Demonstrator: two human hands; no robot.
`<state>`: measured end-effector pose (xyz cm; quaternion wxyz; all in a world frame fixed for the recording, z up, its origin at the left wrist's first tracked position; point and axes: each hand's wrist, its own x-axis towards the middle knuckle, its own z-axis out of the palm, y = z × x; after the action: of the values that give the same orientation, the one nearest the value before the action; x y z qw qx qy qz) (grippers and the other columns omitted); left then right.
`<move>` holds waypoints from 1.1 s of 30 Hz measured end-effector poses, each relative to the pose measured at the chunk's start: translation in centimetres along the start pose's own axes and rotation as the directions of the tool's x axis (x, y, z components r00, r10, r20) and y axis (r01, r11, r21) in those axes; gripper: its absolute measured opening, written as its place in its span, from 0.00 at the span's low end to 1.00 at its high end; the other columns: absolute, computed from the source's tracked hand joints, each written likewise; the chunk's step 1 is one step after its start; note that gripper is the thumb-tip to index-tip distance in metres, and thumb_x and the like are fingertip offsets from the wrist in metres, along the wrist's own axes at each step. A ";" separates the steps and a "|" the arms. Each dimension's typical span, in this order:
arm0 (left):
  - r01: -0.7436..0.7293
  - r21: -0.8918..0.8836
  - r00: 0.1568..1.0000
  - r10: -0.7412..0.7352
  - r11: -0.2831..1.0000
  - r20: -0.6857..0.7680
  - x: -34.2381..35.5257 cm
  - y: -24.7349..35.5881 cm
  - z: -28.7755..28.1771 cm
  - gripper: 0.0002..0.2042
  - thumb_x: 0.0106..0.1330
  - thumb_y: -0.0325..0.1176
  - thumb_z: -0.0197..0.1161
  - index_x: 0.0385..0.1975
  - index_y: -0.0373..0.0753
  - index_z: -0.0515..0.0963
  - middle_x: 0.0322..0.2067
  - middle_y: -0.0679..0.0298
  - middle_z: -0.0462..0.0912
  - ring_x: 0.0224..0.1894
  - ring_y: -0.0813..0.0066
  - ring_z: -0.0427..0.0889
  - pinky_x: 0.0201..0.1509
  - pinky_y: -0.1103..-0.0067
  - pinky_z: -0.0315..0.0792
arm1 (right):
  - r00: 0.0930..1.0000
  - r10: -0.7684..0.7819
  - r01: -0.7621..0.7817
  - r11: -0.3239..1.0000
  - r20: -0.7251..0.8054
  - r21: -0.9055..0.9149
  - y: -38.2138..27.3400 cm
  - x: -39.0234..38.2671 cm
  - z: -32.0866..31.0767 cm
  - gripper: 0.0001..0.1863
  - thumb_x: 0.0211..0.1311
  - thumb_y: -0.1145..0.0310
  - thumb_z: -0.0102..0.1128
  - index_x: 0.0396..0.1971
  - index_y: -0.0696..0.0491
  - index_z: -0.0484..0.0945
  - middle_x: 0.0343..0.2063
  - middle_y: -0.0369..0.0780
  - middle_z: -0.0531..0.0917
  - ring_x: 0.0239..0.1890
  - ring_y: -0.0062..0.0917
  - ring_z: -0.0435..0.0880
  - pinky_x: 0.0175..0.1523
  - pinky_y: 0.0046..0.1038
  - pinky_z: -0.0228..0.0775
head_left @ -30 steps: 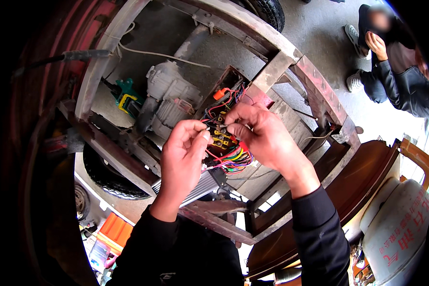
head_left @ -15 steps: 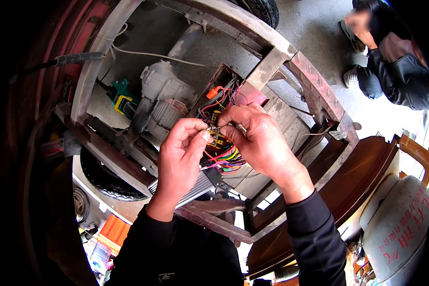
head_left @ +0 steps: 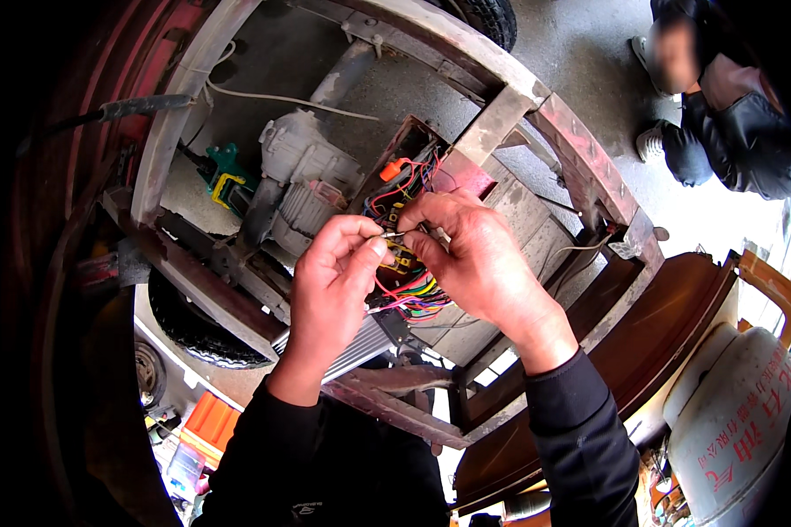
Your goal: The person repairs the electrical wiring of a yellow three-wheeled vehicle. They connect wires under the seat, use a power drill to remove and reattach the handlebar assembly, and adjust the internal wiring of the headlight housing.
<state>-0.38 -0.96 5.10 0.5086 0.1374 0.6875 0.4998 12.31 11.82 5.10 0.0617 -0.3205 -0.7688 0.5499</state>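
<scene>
My left hand [head_left: 332,279] and my right hand [head_left: 476,253] meet over a mass of coloured wires [head_left: 420,294]. Both pinch with thumb and forefinger at a small, thin metal-coloured piece [head_left: 395,234], perhaps a wire end; it is too small to name surely. Yellow terminal pieces [head_left: 402,262] show just below the fingertips. Behind my hands, red and blue wires rise beside an orange plug [head_left: 391,170] in a rusty metal box [head_left: 415,133]. A finned metal case [head_left: 360,345] lies by my left wrist, partly hidden.
A worn metal frame [head_left: 584,162] surrounds the work, with a grey motor [head_left: 312,189] and a green-and-yellow part [head_left: 227,180] at left. Tyres [head_left: 204,325] sit below. A person crouches [head_left: 721,123] at far right. A grey-white gas cylinder [head_left: 738,422] stands near right.
My hands keep nearly the same pinch, with only a slight shift of the fingers. The crouching person's head has moved a little.
</scene>
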 end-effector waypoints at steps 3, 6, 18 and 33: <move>0.072 -0.051 0.997 -0.071 0.996 0.014 0.0 0.4 0.0 0.04 0.70 0.27 0.56 0.41 0.36 0.74 0.28 0.69 0.80 0.25 0.91 0.69 0.28 0.89 0.64 | 1.000 0.005 -0.006 0.999 0.014 0.054 0.4 -0.1 0.3 0.05 0.56 0.76 0.61 0.33 0.55 0.79 0.30 0.44 0.81 0.41 0.40 0.77 0.47 0.38 0.71; 0.076 -0.042 0.997 -0.075 0.996 0.017 0.1 0.5 -0.1 0.04 0.70 0.27 0.56 0.40 0.36 0.74 0.27 0.69 0.80 0.24 0.91 0.69 0.27 0.89 0.63 | 1.000 -0.003 0.005 0.996 -0.018 0.090 0.9 -0.2 0.5 0.06 0.57 0.75 0.61 0.34 0.56 0.79 0.30 0.45 0.81 0.41 0.40 0.78 0.47 0.37 0.71; -0.077 0.038 0.997 0.077 0.996 0.004 0.2 0.2 0.0 0.05 0.69 0.23 0.57 0.41 0.32 0.73 0.32 0.65 0.80 0.34 0.83 0.78 0.40 0.85 0.72 | 0.991 0.126 -0.134 0.928 0.046 0.348 1.4 0.4 1.2 0.03 0.58 0.75 0.60 0.30 0.59 0.77 0.29 0.46 0.80 0.37 0.40 0.79 0.44 0.36 0.70; -0.015 0.078 1.000 0.013 0.997 0.025 0.5 0.3 -0.5 0.06 0.68 0.24 0.57 0.42 0.31 0.74 0.31 0.65 0.81 0.33 0.84 0.78 0.38 0.85 0.72 | 0.989 0.073 -0.118 0.919 0.132 0.375 1.3 1.2 0.4 0.05 0.60 0.74 0.59 0.31 0.60 0.78 0.25 0.43 0.80 0.30 0.26 0.79 0.38 0.29 0.71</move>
<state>-1.12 -0.82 5.05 0.5076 0.1682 0.6993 0.4744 11.79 12.45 3.48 0.0513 -0.3072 -0.6328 0.7089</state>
